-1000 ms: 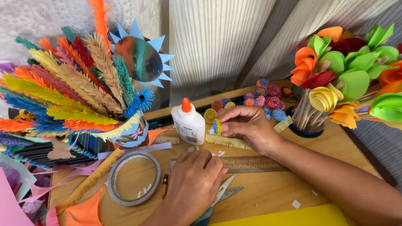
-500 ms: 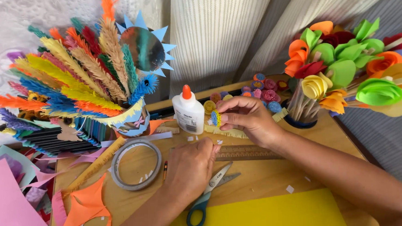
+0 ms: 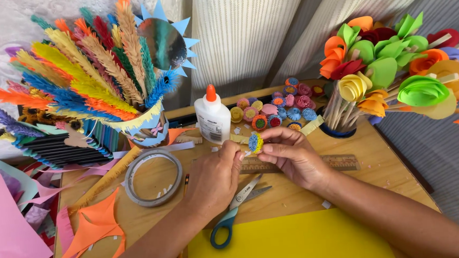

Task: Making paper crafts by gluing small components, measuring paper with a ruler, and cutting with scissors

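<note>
Pinching a small rolled paper flower point(image 3: 255, 142), blue fringe around a yellow centre, between both sets of fingertips above the middle of the wooden table point(image 3: 380, 157). Right hand point(image 3: 290, 157) grips it from the side with thumb and forefinger closed on the coil; left hand point(image 3: 214, 173) meets it from the other side, fingertips pressed to its edge, so the two hands sit close together on the one piece. Judgement: the coil wants even, light pressure so the fringe is not crushed, and a firm hold on the loose end while it sets. White glue bottle point(image 3: 213, 116) with orange cap stands just behind the hands, near the back edge; finished rolled flowers point(image 3: 278, 107) cluster beside it. Wooden ruler point(image 3: 300, 164) lies under the hands, scissors point(image 3: 234, 211) with blue handles nearer the front, tape roll point(image 3: 153, 177) to the left, yellow paper sheet point(image 3: 289, 245) at the front edge.
</note>
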